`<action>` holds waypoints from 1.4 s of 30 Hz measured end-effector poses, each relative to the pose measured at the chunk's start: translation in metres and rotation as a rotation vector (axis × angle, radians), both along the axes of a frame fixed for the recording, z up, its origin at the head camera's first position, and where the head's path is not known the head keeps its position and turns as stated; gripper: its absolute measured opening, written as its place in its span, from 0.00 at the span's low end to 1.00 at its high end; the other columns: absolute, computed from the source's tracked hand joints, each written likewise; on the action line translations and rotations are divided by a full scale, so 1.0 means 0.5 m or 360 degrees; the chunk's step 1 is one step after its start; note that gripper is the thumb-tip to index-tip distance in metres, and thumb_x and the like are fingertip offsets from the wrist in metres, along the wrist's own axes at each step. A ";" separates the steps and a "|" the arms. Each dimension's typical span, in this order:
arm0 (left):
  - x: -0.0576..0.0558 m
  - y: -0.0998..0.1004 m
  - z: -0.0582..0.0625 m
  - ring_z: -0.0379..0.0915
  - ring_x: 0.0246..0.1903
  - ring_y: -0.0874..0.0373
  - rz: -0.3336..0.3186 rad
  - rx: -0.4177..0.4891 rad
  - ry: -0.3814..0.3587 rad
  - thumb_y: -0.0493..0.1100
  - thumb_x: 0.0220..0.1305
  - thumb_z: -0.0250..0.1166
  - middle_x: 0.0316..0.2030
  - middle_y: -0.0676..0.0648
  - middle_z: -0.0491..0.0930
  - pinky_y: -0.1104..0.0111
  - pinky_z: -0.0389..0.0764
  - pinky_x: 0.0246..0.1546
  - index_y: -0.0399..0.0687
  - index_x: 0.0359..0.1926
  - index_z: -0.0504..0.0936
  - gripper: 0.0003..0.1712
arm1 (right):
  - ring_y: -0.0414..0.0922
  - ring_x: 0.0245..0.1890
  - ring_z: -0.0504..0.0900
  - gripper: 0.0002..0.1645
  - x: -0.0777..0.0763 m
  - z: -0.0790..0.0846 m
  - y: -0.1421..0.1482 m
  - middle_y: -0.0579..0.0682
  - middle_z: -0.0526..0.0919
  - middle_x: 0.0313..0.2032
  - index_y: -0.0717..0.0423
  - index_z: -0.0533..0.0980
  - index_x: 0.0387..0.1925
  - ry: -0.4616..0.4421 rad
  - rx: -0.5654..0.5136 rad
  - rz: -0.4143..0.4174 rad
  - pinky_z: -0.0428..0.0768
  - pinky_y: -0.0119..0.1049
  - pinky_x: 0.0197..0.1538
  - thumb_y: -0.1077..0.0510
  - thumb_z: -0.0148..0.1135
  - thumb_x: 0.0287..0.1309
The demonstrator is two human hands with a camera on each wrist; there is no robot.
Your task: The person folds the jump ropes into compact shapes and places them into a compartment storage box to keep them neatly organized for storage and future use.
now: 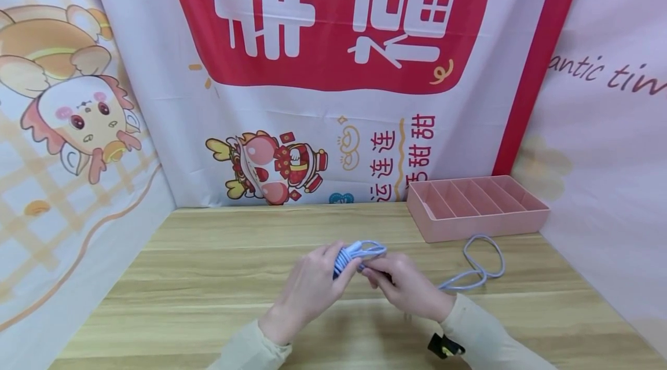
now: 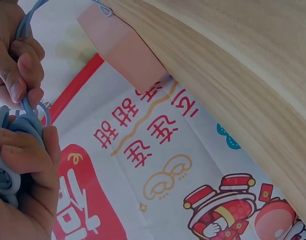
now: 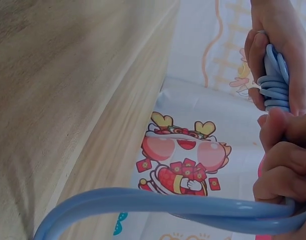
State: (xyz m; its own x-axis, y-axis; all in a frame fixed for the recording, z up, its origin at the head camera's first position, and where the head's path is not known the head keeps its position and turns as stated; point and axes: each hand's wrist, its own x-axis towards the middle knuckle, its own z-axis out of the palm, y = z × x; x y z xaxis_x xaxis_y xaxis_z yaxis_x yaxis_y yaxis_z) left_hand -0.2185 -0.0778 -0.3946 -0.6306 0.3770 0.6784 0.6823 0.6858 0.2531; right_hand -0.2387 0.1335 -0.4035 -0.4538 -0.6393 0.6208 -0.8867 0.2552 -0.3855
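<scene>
A light blue cable (image 1: 344,260) is wound into a compact bundle, with several turns wrapped around its middle and a loop sticking out at one end. My left hand (image 1: 312,280) grips this bundle, fingers curled around it. In the left wrist view, a round pale blue end piece (image 2: 4,177) with a dark centre shows between the fingers. Close beside it, my right hand (image 1: 409,286) pinches the cable between thumb and fingers. From the right hand a doubled length of cable (image 3: 143,196) trails off, ending in a loose loop on the table.
A pink box (image 1: 484,228) with several compartments stands at the back right of the wooden table (image 1: 219,260), near the loose loop. Printed cloth walls (image 1: 172,144) enclose the back and sides. A black tag (image 1: 445,347) hangs by the right sleeve.
</scene>
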 end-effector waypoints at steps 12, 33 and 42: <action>-0.008 -0.012 0.000 0.72 0.26 0.67 -0.0151 -0.0109 0.0150 0.59 0.55 0.72 0.36 0.52 0.81 0.78 0.75 0.25 0.43 0.52 0.82 0.31 | 0.31 0.22 0.69 0.12 -0.006 -0.001 0.001 0.39 0.73 0.22 0.54 0.78 0.29 0.0030 -0.0076 0.0025 0.71 0.23 0.25 0.73 0.59 0.63; 0.000 -0.012 -0.003 0.80 0.26 0.61 -0.0031 -0.0239 0.0272 0.47 0.56 0.75 0.34 0.45 0.82 0.71 0.80 0.23 0.39 0.48 0.79 0.24 | 0.31 0.18 0.70 0.08 0.000 0.006 0.004 0.40 0.76 0.20 0.55 0.83 0.38 -0.0336 0.0039 -0.0093 0.73 0.28 0.19 0.58 0.59 0.69; -0.005 -0.010 -0.005 0.75 0.22 0.62 0.0068 -0.0186 0.0245 0.47 0.55 0.76 0.29 0.48 0.80 0.73 0.77 0.19 0.40 0.42 0.78 0.21 | 0.31 0.19 0.69 0.05 -0.001 0.011 0.004 0.35 0.74 0.21 0.51 0.83 0.34 -0.0304 0.0103 -0.0143 0.74 0.29 0.21 0.59 0.62 0.66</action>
State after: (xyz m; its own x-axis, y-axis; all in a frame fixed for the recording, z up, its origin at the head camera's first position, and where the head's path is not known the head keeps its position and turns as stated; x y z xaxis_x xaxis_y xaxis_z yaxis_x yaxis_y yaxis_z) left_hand -0.2211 -0.0826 -0.3972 -0.5399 0.4341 0.7212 0.6764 0.7337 0.0647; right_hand -0.2393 0.1353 -0.3982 -0.6161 -0.6269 0.4769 -0.7718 0.3595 -0.5245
